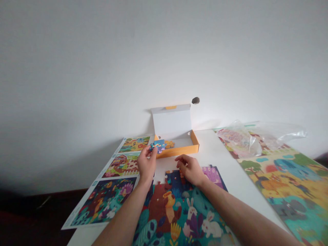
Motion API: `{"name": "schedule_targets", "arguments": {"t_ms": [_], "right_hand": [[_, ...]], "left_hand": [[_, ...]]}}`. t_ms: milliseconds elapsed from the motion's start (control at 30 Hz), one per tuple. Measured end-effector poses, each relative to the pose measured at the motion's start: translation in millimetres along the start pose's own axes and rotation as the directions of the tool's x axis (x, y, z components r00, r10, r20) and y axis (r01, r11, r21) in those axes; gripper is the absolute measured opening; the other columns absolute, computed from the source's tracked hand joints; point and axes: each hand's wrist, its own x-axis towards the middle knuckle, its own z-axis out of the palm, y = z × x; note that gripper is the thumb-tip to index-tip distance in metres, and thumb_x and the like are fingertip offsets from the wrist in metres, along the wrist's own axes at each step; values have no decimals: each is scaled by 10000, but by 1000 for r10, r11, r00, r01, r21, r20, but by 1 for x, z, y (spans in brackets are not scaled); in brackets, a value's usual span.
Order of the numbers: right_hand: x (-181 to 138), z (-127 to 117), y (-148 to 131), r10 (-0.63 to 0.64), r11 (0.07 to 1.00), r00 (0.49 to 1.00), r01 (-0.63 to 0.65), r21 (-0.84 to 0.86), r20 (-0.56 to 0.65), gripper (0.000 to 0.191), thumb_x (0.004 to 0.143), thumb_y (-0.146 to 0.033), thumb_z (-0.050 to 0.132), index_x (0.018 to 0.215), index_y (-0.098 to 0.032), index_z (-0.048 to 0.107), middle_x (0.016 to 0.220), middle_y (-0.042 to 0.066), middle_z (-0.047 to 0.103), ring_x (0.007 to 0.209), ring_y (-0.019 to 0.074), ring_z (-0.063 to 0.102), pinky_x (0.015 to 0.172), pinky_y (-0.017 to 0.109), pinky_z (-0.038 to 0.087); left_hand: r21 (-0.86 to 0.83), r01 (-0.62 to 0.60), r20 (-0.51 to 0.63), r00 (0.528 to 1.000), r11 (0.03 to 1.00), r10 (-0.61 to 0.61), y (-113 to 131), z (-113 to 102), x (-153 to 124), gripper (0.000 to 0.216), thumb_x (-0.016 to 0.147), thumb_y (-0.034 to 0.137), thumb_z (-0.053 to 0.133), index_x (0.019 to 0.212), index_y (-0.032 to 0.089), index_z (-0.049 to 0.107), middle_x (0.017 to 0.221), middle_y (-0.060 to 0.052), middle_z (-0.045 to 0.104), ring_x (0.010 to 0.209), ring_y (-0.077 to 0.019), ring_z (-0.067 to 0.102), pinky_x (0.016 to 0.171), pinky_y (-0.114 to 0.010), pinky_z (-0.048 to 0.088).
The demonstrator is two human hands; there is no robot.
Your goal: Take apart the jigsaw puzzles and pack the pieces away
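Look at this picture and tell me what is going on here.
A person faces a partly built jigsaw on a white table. The left hand holds a blue puzzle piece up beside the open orange box; the right hand rests on the jigsaw's unfinished top edge. Picture sheets lie to the left.

Matt cardboard box (179, 145), crinkled glossy clear plastic bag (252, 136).

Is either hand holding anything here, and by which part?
The left hand pinches a blue puzzle piece by its left edge. The right hand holds nothing, resting on the unfinished puzzle.
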Motion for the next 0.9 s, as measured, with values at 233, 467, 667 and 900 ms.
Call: {"name": "schedule_targets", "arguments": {"t_ms": [233, 467, 667, 900], "right_hand": [[-2, 1, 2, -8, 1000, 999, 9, -16, 32, 236, 817, -175, 461, 934, -180, 666, 677, -2, 648, 598, 124, 587, 583, 222, 432], [-4, -2, -3, -134, 951, 989, 144, -274, 55, 221, 825, -154, 483, 920, -205, 675, 794, 31, 669, 761, 166, 589, 705, 267, 439], [-6, -7, -6, -166, 833, 981, 194, -519, 100, 210, 826, -180, 505, 948, -186, 676, 931, 90, 649, 914, 211, 554, 834, 314, 412], [-10, -8, -9, -18, 705, 992, 104, -702, 129, 220, 820, -325, 533, 950, -202, 660, 926, 88, 637, 889, 241, 555, 799, 345, 371]], "left_hand": [[182, -178, -16, 983, 967, 184, -23, -1, 17, 462, 838, 474, 563, 1139, 134, 652, 1018, -123, 698, 926, -231, 641, 820, -325, 493], [333, -323, 61, 945, 886, 321, -15, -2, 14, 423, 897, 413, 499, 1220, 159, 598, 1049, -127, 680, 975, -248, 607, 900, -386, 435], [396, -468, 182, 883, 790, 432, -22, 1, 19, 340, 917, 354, 471, 1164, 179, 626, 1201, -127, 639, 1157, -263, 549, 1007, -421, 355], [464, -494, 274, 869, 735, 412, -34, 6, 18, 385, 958, 336, 371, 1263, 208, 567, 1390, -133, 503, 1330, -251, 406, 1050, -431, 317]]}}
